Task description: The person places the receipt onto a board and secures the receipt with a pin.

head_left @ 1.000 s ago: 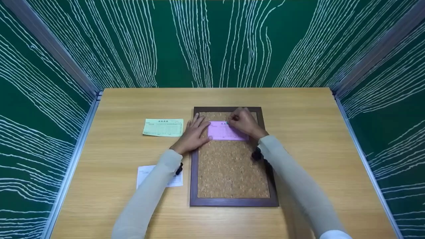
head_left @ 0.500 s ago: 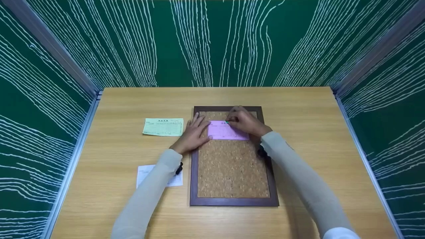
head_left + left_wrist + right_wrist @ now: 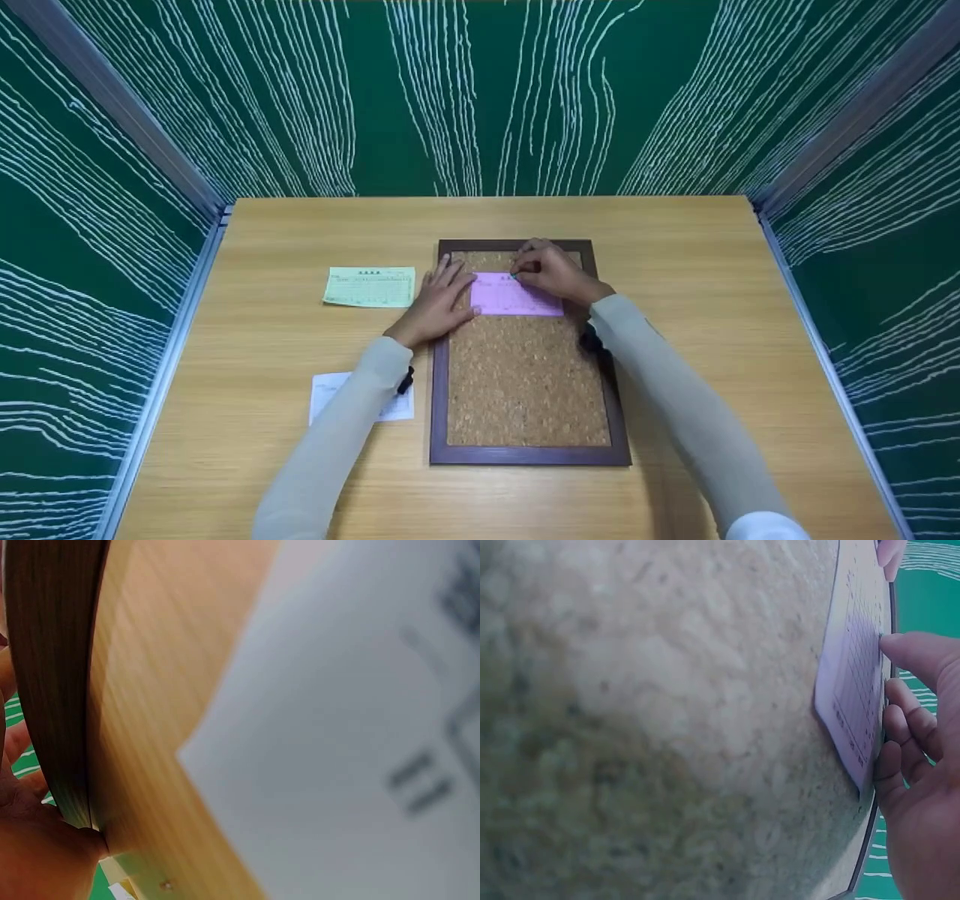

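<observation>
A pink printed slip (image 3: 510, 300) lies on the upper part of a cork board (image 3: 525, 382) with a dark brown frame. My left hand (image 3: 435, 304) rests over the board's left frame, fingers spread, index fingertip and thumb at the slip's left edge. At the slip's top edge my right hand (image 3: 555, 271) pinches a small green-headed push pin (image 3: 514, 276), most of it hidden by the fingers. In the right wrist view, the thumb of the right hand (image 3: 922, 742) is at the slip's far edge and the other fingers are curled.
A green printed slip (image 3: 369, 288) lies on the wooden table (image 3: 247, 360) left of the board. Nearer me is a white slip (image 3: 397, 407), partly covered by the left sleeve (image 3: 330, 427). Green walls with white lines surround the table.
The right wrist and forearm have shifted slightly outward to the right, while the fingertips stay at the pin. My left hand and the pink slip hold their places.
</observation>
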`<move>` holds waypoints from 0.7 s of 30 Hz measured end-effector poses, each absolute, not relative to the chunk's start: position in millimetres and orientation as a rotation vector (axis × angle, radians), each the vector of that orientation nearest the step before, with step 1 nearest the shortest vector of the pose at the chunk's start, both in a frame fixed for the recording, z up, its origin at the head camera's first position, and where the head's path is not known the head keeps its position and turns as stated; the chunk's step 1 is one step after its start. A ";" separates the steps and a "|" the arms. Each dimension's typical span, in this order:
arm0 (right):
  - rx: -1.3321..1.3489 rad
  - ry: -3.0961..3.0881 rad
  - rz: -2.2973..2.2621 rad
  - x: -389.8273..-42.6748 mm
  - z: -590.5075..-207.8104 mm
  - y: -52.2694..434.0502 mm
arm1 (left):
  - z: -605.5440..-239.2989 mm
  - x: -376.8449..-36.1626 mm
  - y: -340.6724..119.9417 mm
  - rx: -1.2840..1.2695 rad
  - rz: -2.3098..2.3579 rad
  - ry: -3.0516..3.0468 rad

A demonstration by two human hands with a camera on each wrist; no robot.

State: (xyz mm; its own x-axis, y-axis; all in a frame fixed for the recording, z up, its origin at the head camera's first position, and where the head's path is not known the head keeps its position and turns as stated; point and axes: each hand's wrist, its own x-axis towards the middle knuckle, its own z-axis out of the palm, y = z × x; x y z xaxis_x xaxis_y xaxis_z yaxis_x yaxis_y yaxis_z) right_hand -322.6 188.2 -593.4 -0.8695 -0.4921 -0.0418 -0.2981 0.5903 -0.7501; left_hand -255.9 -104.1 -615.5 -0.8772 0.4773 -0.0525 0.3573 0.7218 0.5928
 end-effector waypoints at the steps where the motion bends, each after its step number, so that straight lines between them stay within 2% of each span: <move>1: -0.665 2.581 -1.149 -322.9 -594.1 188.0 | -615.6 -256.1 -104.1 0.670 0.871 2.726; 21: -0.696 2.597 -1.213 -324.7 -601.5 187.9 | -616.0 -256.1 -104.8 0.678 0.862 2.729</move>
